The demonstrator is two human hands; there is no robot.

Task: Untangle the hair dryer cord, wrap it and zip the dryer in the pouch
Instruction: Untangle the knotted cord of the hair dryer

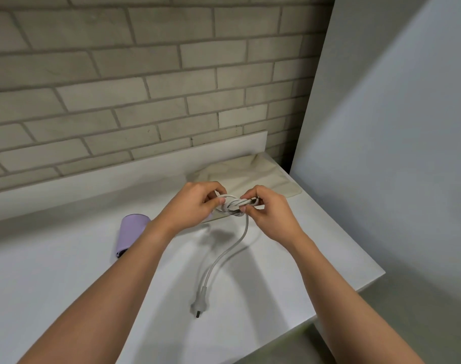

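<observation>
We hold a knotted bundle of the grey cord (232, 202) above the white counter (66, 285), both hands close together. Our left hand (195, 203) pinches the loops at their 9 o'clock side, and our right hand (266, 208) pinches them at 3 o'clock, fingers curled round the strands. From the bundle one length drops toward 6 o'clock and ends in the plug (199, 306), which lies on the counter. The lilac hair dryer (131, 232) lies at 8 o'clock of our hands, partly hidden by the left forearm. The cream pouch (250, 174) lies flat at 1 o'clock and seems closed, near the brick wall (145, 74).
</observation>
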